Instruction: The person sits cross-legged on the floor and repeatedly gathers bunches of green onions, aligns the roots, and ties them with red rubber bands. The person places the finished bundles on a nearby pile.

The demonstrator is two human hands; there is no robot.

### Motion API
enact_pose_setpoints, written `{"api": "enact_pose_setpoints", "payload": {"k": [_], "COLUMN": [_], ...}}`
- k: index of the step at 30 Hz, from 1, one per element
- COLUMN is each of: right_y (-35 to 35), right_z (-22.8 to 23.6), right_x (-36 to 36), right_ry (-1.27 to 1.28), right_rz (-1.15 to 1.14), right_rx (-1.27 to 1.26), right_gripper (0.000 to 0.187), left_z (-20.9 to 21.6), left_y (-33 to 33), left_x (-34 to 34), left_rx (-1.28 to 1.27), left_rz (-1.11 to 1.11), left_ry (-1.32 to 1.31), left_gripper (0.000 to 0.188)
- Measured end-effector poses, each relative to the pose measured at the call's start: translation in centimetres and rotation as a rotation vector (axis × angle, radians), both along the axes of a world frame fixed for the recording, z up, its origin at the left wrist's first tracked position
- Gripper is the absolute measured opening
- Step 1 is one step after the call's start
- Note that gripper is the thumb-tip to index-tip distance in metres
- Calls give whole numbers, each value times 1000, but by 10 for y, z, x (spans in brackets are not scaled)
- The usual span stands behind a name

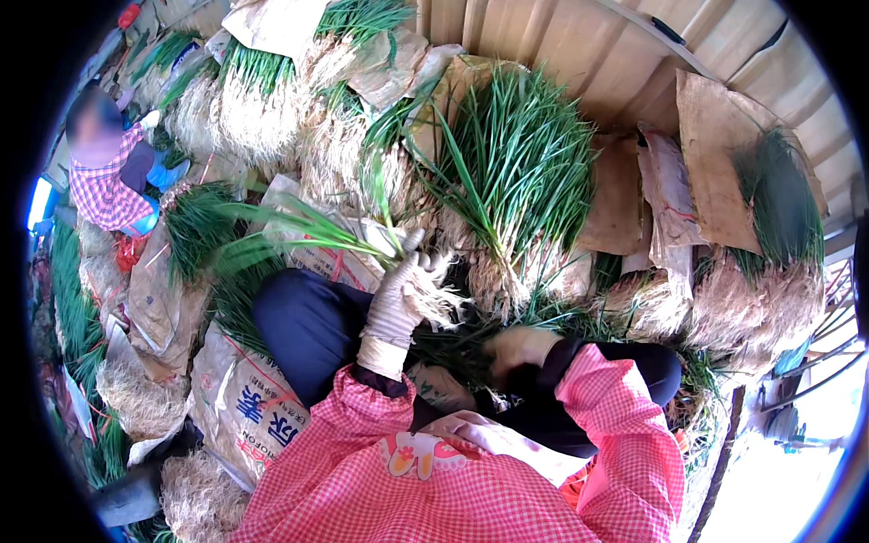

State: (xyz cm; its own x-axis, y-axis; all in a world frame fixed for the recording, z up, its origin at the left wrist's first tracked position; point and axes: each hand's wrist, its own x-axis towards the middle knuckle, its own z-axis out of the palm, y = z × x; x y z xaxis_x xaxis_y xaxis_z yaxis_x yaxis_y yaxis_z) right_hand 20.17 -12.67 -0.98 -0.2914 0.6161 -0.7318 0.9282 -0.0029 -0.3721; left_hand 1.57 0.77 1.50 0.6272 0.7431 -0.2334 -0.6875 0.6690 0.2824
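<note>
My left hand (398, 303), in a pale striped glove, is closed round a small bunch of chives (326, 232). Its green leaves point to the left and are smeared by motion. The pale roots (439, 303) hang out on the right side of the fist. Low over my lap is my right hand (520, 351), also gloved and blurred, so its fingers do not show clearly. Loose green leaves (457, 348) lie between my knees, just left of that hand. Straight ahead stands a large upright pile of rooted chives (529, 172).
More root-on bundles (258, 113) line the back and left. Printed sacks (249, 403) lie beside my left knee. Brown cardboard (720, 154) leans over bundles at the right, before a corrugated wall (543, 32). Another person (107, 185) in a checked top sits at the far left.
</note>
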Motion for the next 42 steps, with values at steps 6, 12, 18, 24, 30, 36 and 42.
{"api": "enact_pose_setpoints", "payload": {"k": [6, 12, 18, 24, 30, 36, 42], "right_y": [98, 98, 71, 77, 41, 44, 104], "right_z": [-34, 17, -5, 12, -129, 40, 36], "right_x": [44, 23, -39, -20, 5, -24, -23], "right_ry": [-195, 489, 465, 982, 19, 41, 392], "right_rz": [-777, -1223, -1093, -1718, 92, -589, -380], "right_rx": [762, 467, 1063, 910, 383, 985, 850], "right_gripper": [34, 17, 22, 24, 18, 20, 35], "left_z": [-14, -54, -50, -32, -29, -32, -46], "left_y": [-15, -25, -36, -31, -32, -34, -32], "left_x": [4, 9, 15, 2, 3, 3, 9], "left_rx": [45, 234, 178, 207, 202, 242, 147], "left_rz": [-334, -169, -374, -516, -381, -339, -421], "left_ry": [471, 539, 677, 367, 341, 560, 578], "left_gripper": [43, 36, 23, 29, 28, 18, 17]}}
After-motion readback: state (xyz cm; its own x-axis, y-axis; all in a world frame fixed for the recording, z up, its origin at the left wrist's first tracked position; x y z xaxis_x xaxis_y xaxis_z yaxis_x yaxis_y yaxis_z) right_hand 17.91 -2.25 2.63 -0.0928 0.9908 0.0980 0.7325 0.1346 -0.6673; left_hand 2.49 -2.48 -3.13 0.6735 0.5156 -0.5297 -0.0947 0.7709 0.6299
